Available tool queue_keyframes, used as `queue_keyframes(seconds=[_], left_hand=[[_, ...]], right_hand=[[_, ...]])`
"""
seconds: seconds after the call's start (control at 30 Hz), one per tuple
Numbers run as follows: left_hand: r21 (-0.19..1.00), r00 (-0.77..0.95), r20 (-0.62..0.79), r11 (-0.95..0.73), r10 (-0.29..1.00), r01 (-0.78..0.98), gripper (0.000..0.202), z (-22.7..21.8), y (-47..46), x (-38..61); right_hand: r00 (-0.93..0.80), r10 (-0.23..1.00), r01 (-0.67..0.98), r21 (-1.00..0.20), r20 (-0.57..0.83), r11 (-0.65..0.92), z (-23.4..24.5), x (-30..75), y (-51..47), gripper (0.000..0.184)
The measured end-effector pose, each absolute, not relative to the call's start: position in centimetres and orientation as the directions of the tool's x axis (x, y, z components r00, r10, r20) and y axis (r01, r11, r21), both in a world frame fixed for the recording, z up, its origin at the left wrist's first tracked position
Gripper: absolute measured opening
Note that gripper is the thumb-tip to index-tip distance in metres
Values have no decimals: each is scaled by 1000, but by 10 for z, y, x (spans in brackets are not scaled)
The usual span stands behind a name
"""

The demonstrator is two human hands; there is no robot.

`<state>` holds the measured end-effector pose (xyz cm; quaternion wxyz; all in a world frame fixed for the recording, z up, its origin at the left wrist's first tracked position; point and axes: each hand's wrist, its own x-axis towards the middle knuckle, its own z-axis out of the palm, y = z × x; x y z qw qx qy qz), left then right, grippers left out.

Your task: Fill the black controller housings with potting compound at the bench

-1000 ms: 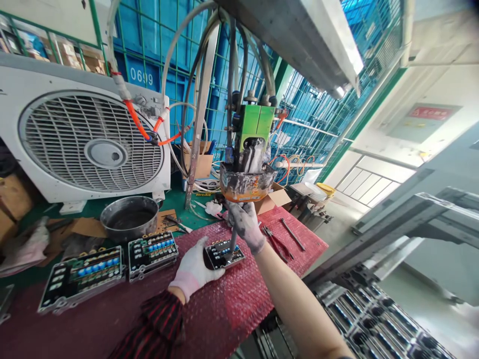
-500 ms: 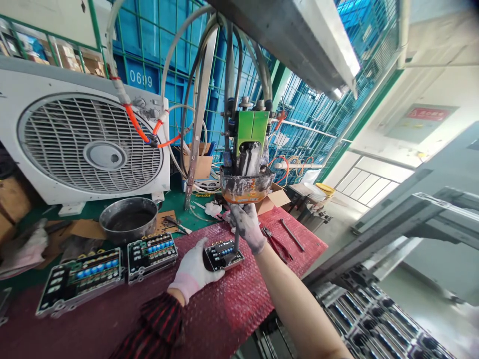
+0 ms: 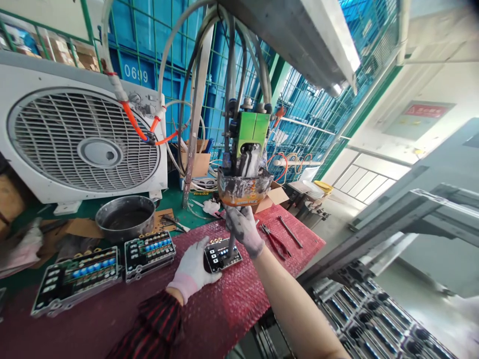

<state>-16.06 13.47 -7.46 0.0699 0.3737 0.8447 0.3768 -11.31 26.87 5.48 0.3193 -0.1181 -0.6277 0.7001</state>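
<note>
Red bubble wrap (image 3: 239,304) covers the surface. Two populated circuit boards (image 3: 149,252) (image 3: 77,279) lie side by side near its left edge, and red-handled pliers (image 3: 275,241) and a steel bar (image 3: 290,231) lie near its far right edge. Beyond the far edge sit a grimy steel pot (image 3: 125,218) and a white box fan (image 3: 84,144), backed by blue mesh fencing (image 3: 299,99). Rows of similar boards (image 3: 366,319) sit in a rack below the surface's right side.

Red bubble-wrap bench (image 3: 239,304): three circuit boards (image 3: 77,280), pliers (image 3: 275,241), metal bar (image 3: 290,232).
</note>
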Motion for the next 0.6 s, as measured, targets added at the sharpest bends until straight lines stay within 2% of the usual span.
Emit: queue_keyframes(seconds=[0.13,0.33,0.6], left_hand=[[632,-672,201,430,713,645,99,-73,135,-160],[577,-635,254,413,729,705,94,-70,135,-159],[552,-617,269,406,740,728,93,-72,136,-161]], right_hand=[[-781,582,-315,-948,229,-49,49,-111,263,53],[-755,634,-229,-973,168,-14,52,-108,273,55],[-764,598,-259,-964,242,60,52,-110,286,53]])
